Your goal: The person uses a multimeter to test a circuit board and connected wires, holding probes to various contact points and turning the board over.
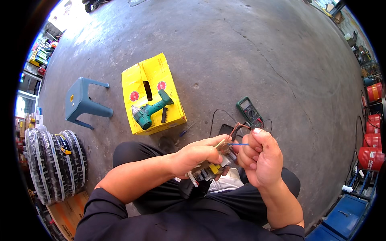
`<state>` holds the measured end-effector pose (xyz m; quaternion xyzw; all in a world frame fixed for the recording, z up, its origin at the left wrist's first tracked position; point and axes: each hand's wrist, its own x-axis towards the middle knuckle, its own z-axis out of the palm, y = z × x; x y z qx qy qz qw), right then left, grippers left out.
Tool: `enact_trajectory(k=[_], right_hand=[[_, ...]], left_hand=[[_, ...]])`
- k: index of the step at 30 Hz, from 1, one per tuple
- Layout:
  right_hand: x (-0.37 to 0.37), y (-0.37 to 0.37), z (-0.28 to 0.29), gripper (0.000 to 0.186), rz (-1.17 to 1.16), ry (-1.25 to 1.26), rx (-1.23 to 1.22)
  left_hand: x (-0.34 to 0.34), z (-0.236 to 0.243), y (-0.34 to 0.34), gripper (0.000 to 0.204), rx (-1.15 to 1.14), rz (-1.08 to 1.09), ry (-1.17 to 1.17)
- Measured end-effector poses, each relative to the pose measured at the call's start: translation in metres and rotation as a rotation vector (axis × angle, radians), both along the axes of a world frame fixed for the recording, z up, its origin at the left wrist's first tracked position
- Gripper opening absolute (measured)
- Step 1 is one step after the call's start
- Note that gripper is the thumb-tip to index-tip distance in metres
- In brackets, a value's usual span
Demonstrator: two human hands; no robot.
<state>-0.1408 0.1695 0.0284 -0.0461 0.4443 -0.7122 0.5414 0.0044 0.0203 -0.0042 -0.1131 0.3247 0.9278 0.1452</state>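
In the head view, the circuit assembly [209, 170], an open cluster of boards and blocky parts with a yellow block on it, is held up over the seated person's lap, at the near side of the scene and a little right of the middle. It looks light enough for one hand, stiff in its body but fragile where parts and wires stand out, so the best hold would be by its outer edges, clear of the reddish-brown wires [237, 126], which look soft and easy to tug loose. The left hand [199, 154] is closed around the assembly's far left side, thumb laid across the top and fingers mostly hidden underneath. The right hand [259, 156] is nearly a fist, its fingers curled in and its thumb folded over; it appears to pinch the wires at the thumb tip. A thin blue piece [238, 144] spans the gap between the assembly and these curled fingers, though whether they grip it too cannot be told. Just beyond the hands, on the floor, lie a dark tray [226, 129] and, farther right, a green multimeter [249, 110]; a teal power tool [148, 112] rests on the yellow box [157, 76], far to the left.
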Motion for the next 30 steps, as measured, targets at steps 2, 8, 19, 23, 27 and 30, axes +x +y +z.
enact_trajectory(k=[2,8,19,23,27,30], right_hand=[[0.001,0.0,0.001,0.041,-0.024,-0.004,0.01],[-0.002,-0.003,0.003,0.039,-0.079,-0.039,0.078],[-0.004,-0.011,-0.003,0.035,-0.083,0.16,0.155],[-0.001,-0.009,-0.01,0.035,-0.029,0.181,0.211],[-0.001,-0.01,-0.008,0.035,-0.022,0.186,0.235],[-0.002,-0.01,-0.007,0.036,-0.023,0.173,0.224]], left_hand=[[0.0,-0.001,0.001,0.06,0.01,0.002,0.013],[0.0,0.001,0.0,0.053,-0.053,-0.038,-0.016],[-0.001,0.003,-0.006,0.052,0.141,-0.141,0.013],[0.002,0.001,-0.007,0.06,0.155,-0.055,-0.012],[0.002,0.0,-0.008,0.059,0.175,-0.051,-0.037],[0.002,-0.002,-0.008,0.057,0.195,-0.039,-0.063]])
